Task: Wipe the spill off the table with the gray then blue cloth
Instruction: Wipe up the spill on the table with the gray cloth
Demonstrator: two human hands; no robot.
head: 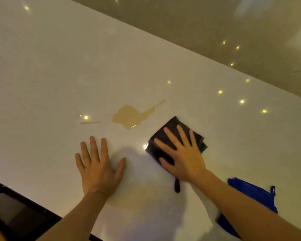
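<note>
Head view, near to far. Blue cloth lies crumpled on the white table at the near right, partly hidden under the right forearm; a small loop tag shows at its far corner. Not touched by either hand.

Left hand lies flat, palm down, on bare tabletop, fingers spread and extended, gripping nothing. It sits to the left of the gray cloth, apart from it.

Right hand is also flat and palm down, fingers splayed, pressing on top of the gray cloth. Fingers are not curled around the fabric; the hold is by downward pressure only. Cloth is folded into a rough square, dark charcoal in this light, with a short loop sticking out from under the heel of the hand toward the near edge.

Spill: tan liquid pooled just beyond and left of the gray cloth, near it but not touching. One thin arm runs up and right; a thin separate streak lies further left.

Beyond the table's far edge, a glossy floor with small light reflections.
</note>
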